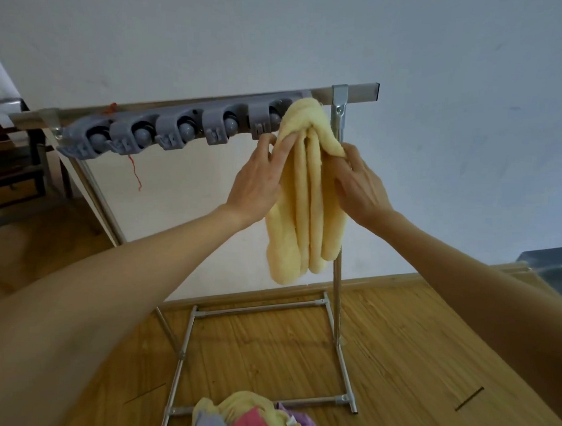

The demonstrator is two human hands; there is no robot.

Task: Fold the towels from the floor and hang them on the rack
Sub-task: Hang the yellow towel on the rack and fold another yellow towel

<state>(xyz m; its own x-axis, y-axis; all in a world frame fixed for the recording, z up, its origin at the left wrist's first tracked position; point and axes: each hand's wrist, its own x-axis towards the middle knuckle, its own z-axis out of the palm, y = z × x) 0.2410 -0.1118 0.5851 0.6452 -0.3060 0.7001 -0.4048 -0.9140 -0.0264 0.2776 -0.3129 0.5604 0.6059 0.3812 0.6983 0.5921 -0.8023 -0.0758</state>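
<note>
Wooden floor (pixel 405 352), white wall (pixel 427 48) — left hand (pixel 256 185) flat, right hand (pixel 361 184) fingers pinching yellow towel (pixel 308 212)

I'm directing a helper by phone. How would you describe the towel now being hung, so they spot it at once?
Find the metal rack before the white wall, with grey clips along its top bar. At the bar's right end hangs the pale yellow towel, folded into long vertical rolls. Unlike the mixed-colour pile on the floor, it hangs between both hands.

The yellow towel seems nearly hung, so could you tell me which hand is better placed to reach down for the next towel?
Probably left: the left hand lies flat on the yellow towel, while the right hand grips it.
</note>
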